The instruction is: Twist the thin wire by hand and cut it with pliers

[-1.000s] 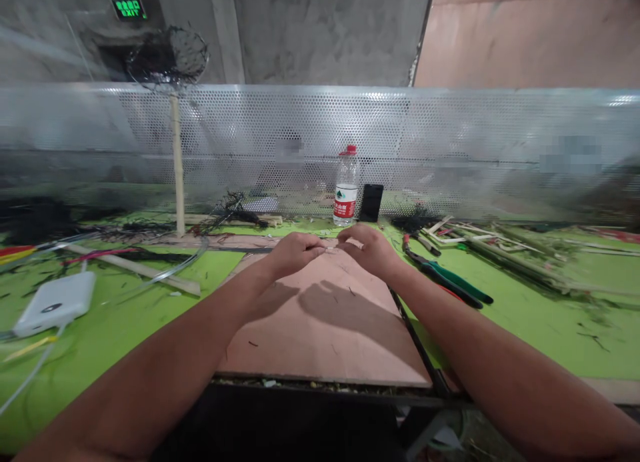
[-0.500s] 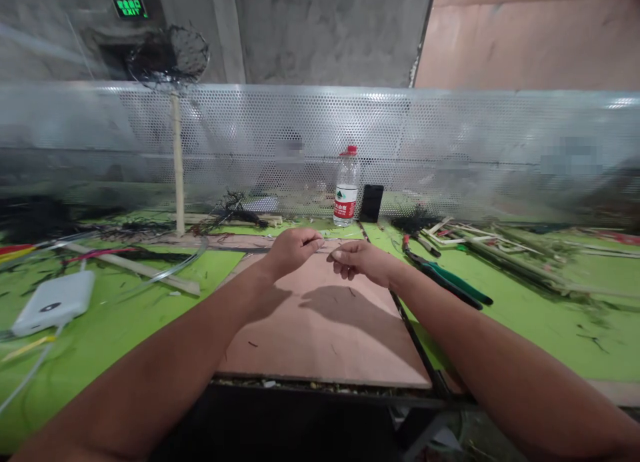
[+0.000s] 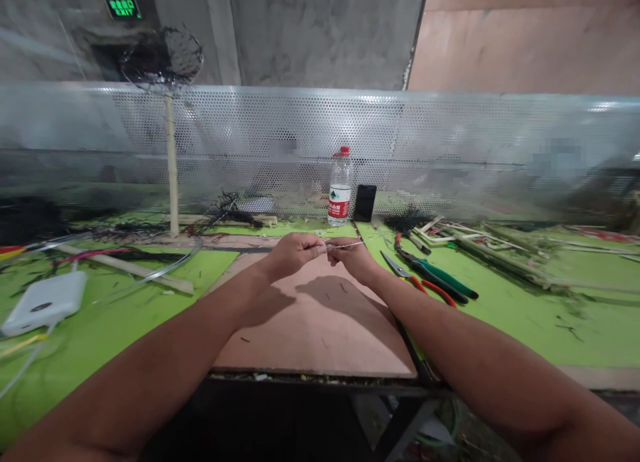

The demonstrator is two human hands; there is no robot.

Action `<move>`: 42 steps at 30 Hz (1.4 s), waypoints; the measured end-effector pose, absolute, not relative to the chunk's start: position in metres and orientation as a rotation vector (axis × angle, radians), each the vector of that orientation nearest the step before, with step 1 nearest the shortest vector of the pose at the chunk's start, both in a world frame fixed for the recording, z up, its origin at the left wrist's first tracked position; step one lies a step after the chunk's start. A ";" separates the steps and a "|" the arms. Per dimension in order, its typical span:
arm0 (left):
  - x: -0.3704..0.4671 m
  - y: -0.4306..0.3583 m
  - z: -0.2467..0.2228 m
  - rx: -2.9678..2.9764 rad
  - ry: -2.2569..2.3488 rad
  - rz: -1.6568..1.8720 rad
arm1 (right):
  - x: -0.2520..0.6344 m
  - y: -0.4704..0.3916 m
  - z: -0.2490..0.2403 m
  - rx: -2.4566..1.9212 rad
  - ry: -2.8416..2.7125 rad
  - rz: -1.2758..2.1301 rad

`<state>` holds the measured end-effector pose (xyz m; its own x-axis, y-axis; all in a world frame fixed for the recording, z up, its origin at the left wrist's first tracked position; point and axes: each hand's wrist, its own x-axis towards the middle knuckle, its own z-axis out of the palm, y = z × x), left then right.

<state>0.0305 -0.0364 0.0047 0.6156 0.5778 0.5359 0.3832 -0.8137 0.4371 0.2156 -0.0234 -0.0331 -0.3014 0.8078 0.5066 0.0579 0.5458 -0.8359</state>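
Thin strand [image 3: 354, 244] | left hand [image 3: 294, 253] and right hand [image 3: 354, 258] pinching it, fingers closed | bottle [image 3: 339, 192] capped, contents unclear

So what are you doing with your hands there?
The left hand pinches a thin, pale strand above a wooden board. The right hand is close beside it, but its grip is hard to make out. Scissors and green-handled pliers lie to the right. A red-capped bottle and a phone stand behind.
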 end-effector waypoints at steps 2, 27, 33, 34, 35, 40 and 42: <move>0.031 -0.037 0.005 2.570 0.781 0.956 | 0.216 -0.020 -0.035 -0.708 -1.728 0.836; 0.013 -0.021 -0.003 3.201 1.283 1.147 | 0.221 -0.031 -0.014 -0.942 -1.714 0.370; 0.021 -0.033 -0.006 3.574 0.913 0.763 | 0.236 -0.020 -0.009 -0.678 -2.159 0.063; 0.022 -0.033 -0.007 3.596 0.879 0.736 | 0.237 -0.020 -0.010 -0.631 -2.255 0.057; 0.023 -0.033 -0.007 3.611 0.854 0.710 | 0.238 -0.020 -0.011 -0.594 -2.342 0.058; 0.026 -0.030 -0.009 3.573 0.847 0.664 | 0.235 -0.023 -0.010 -0.627 -2.534 0.002; 0.027 -0.029 -0.010 3.528 0.885 0.700 | 0.235 -0.023 -0.007 -0.687 -2.532 -0.094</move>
<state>0.0272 -0.0291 -0.0104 0.8287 0.3193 0.4597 0.5208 -0.7408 -0.4242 0.2354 -0.0235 -0.0071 -0.7415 0.4541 0.4939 0.4896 0.8696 -0.0645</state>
